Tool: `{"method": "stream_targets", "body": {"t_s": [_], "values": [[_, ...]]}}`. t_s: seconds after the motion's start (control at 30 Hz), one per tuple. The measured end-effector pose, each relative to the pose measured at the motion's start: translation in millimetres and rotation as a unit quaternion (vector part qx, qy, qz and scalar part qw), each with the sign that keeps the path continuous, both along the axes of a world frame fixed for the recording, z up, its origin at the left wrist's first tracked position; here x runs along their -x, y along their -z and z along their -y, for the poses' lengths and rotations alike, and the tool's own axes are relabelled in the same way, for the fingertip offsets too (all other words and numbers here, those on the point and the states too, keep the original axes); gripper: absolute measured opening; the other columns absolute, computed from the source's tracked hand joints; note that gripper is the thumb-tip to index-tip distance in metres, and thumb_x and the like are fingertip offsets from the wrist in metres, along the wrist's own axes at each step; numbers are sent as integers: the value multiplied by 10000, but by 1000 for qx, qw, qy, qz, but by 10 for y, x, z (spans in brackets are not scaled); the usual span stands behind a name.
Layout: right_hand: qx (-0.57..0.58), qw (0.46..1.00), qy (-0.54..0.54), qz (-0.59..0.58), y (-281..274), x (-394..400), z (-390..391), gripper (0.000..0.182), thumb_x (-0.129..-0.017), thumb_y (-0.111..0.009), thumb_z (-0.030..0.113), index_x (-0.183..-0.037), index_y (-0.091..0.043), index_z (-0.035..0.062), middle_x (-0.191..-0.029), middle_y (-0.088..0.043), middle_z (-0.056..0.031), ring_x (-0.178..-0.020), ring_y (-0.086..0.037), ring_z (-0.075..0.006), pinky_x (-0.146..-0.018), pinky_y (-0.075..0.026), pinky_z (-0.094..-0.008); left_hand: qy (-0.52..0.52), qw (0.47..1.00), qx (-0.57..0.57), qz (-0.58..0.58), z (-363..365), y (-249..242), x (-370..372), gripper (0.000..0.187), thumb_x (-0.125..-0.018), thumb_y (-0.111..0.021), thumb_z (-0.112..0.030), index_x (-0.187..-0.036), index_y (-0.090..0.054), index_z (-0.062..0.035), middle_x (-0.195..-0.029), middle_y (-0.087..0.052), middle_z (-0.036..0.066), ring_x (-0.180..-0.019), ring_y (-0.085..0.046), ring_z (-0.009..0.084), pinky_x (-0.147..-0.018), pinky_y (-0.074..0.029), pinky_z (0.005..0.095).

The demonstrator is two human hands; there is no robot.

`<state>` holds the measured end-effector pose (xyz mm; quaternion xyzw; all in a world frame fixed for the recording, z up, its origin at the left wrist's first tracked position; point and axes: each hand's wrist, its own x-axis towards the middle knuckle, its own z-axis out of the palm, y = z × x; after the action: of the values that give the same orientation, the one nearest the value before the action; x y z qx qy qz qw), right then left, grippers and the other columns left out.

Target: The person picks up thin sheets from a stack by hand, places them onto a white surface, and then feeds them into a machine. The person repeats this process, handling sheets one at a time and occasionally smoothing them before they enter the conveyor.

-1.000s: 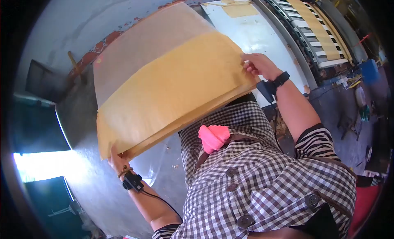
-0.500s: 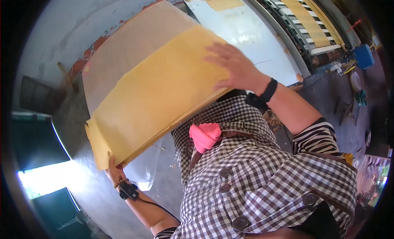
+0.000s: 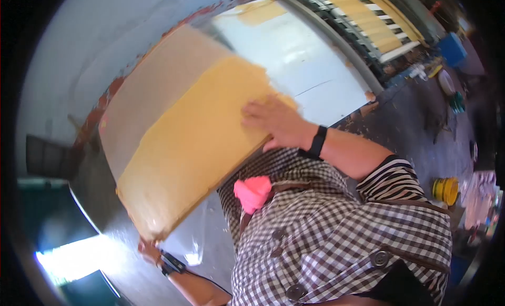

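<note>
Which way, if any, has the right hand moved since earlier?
Yes: against the white panel, the right hand has moved left and closer to the checked apron, from the right edge of the yellow sheet onto its face.

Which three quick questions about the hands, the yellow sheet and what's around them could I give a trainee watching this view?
1. True or false: the right hand is spread over the yellow sheet.
2. The sleeve on the right arm is: A) plain, B) dotted, C) striped.
3. Order from left to right in the picture: A) yellow bucket, B) left hand, C) pink cloth.

Key: 1 true; 2 C; 3 B, C, A.
</note>
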<state>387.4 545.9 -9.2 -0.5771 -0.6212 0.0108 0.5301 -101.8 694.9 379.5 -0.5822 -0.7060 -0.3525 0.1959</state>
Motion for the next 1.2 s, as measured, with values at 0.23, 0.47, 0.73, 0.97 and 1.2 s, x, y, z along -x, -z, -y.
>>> {"method": "stream_targets", "body": {"t_s": [0.23, 0.47, 0.73, 0.97, 1.2], "values": [[-139, 960, -6, -245, -72, 121, 24, 533, -855, -709, 327, -1316, -559, 105, -1396, -524, -101, -1280, -500, -262, -1078, -392, -431, 232, 949, -49, -208, 568, 634, -949, 293, -993, -563, -239, -1160, -654, -16, -946, -678, 112, -829, -646, 199, -733, -531, 302], [-138, 502, -123, -845, 1124, -118, -159, 630, -992, -445, 530, -1351, -491, 14, -1350, -555, -139, -1234, -533, -229, -1037, -416, -386, 483, 808, 122, -314, 1002, 1360, -1833, 100, -883, -638, -42, -957, -691, 0, -732, -647, 128, -599, -605, 265, -537, -468, 355], [-190, 344, -118, -912, 1772, -308, -257, 1059, -857, -420, 795, -1534, -183, 15, -1530, -318, -222, -1389, -369, -350, -1136, -286, -472, 467, 790, 175, -358, 1047, 1529, -1805, 105, -857, -657, -49, -958, -681, -44, -719, -623, 126, -629, -605, 310, -547, -467, 401], [-240, 327, -79, -911, 1929, -445, -276, 1154, -793, -437, 853, -1537, -164, 15, -1542, -285, -232, -1419, -317, -357, -1155, -254, -477, 471, 766, 179, -399, 1094, 1518, -1833, 106, -848, -660, -55, -948, -690, -42, -730, -634, 136, -634, -618, 303, -558, -480, 394], [-280, 288, -126, -907, 2000, -317, -417, 1165, -751, -479, 865, -1524, -217, 33, -1483, -376, -220, -1346, -412, -366, -1125, -298, -528, 451, 767, 192, -415, 1381, 1385, -1736, 106, -838, -669, -63, -940, -696, -53, -747, -647, 141, -653, -623, 316, -576, -490, 405]]}}
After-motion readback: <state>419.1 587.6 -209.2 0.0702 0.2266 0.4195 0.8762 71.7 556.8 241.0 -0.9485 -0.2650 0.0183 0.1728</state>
